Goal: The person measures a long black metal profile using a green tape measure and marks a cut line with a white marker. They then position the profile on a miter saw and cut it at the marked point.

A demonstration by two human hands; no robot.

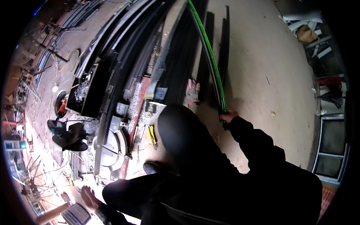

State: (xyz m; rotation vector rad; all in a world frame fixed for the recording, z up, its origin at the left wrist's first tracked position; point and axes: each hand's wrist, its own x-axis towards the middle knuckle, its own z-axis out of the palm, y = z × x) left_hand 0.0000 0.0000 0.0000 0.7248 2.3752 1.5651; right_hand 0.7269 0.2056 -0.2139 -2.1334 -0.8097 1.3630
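Note:
My right hand (229, 116) is closed round the near end of a long dark bar (210, 56) with a bright green strip along one side. The bar runs away from me past the top of the view. Low on the left, my left hand (89, 197) has its fingers stretched out and holds nothing visible. Close by it stands a round container (76, 215) with a white and blue label. A pinkish-grey work glove (192, 92) lies on the floor beyond my raised knee. Yellow-handled pliers (152, 135) lie left of that knee.
A disc-shaped metal machine base (112, 148) sits left of my legs. Long dark profiles (135, 52) lie across the floor ahead. An orange-red power tool (62, 108) and a black object (71, 135) are farther left. A framed window (330, 144) leans at right.

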